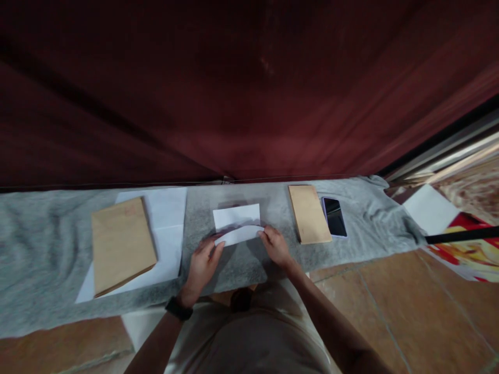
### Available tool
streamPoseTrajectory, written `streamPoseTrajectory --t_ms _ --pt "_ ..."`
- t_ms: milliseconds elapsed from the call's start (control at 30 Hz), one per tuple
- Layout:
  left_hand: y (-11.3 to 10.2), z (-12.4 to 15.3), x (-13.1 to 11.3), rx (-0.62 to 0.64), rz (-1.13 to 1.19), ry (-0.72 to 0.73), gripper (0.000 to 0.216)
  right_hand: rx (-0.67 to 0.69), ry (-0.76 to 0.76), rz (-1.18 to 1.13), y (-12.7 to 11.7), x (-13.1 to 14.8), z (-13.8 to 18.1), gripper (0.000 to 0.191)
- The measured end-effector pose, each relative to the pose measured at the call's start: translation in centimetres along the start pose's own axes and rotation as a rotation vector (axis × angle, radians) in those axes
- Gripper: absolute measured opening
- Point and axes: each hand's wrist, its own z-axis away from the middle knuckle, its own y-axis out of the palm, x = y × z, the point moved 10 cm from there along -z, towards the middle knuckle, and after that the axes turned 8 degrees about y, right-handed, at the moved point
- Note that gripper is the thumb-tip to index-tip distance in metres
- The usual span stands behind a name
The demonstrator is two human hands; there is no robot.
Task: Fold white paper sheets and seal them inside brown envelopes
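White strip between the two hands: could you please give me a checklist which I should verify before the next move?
1. Left hand has its grip on one end of the white strip: ok.
2. Right hand has its grip on the other end: ok.
3. The white strip is flat: not ok, it is bowed.
4. The white strip is joined to the white paper behind it: cannot tell.
5. Left brown packet and right brown packet are apart from the hands: ok.
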Motion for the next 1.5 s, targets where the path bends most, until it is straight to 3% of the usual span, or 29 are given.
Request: streamPoseTrajectory --t_ms 100,200,267,367,533,633,700,767,833,900,1000,1067,1233,1500 --pt "1.2 -0.3 0.1 0.133 0.130 0.058 0.030 0.047 -0.048 -0.055 -0.2 0.1 0.0 0.028" --pt "2.4 -0.1 -1.0 0.319 0.182 0.234 0.021 0.147 -0.178 -0.133 -0.3 0.7 0.7 0.014" --pt "2.6 0.0 -1.5 0.368 0.146 0.319 0.020 0.187 -0.231 -0.154 -0.3 0.9 1.1 0.018" --pt "2.2 -0.1 -1.7 0.318 0.083 0.322 0.023 0.155 -0.202 -0.109 -0.2 0.7 0.9 0.016" --pt "0.9 -0.7 -0.6 0.097 0.002 0.112 0.033 0.068 -0.054 -0.010 0.5 0.1 -0.5 0.018" --pt "0.5 -1.1 0.0 0.044 0.012 0.042 0.035 0.069 -0.014 -0.068 0.5 -0.1 -0.9 0.020" --pt "1.2 -1.3 -0.2 0.125 0.068 0.082 0.029 0.122 -0.013 -0.145 0.4 -0.1 -0.8 0.016" --pt "2.3 -1.2 -1.2 0.282 0.106 0.205 0.020 0.196 -0.056 -0.210 0.3 0.4 -0.4 0.013" --pt "3.1 -0.7 -2.1 0.407 0.098 0.334 0.032 0.252 -0.119 -0.222 0.1 1.1 0.1 0.023" --pt "3.3 -0.4 -2.3 0.444 0.074 0.395 0.044 0.288 -0.181 -0.192 0.1 1.8 0.4 0.032" --pt "2.8 -0.6 -1.8 0.366 0.070 0.356 0.031 0.282 -0.234 -0.163 0.4 2.3 0.3 0.032" --pt "2.0 -0.9 -0.9 0.252 0.058 0.261 0.018 0.229 -0.177 -0.159 0.5 1.7 -0.2 0.024" --pt "0.5 -1.2 0.8 0.032 -0.034 -0.004 0.037 0.090 0.052 -0.088 0.9 -0.5 -1.4 0.017" --pt "0.7 -2.6 0.1 -0.030 -0.290 -0.117 0.030 -0.022 0.211 0.148 1.2 -0.6 -2.8 0.018"
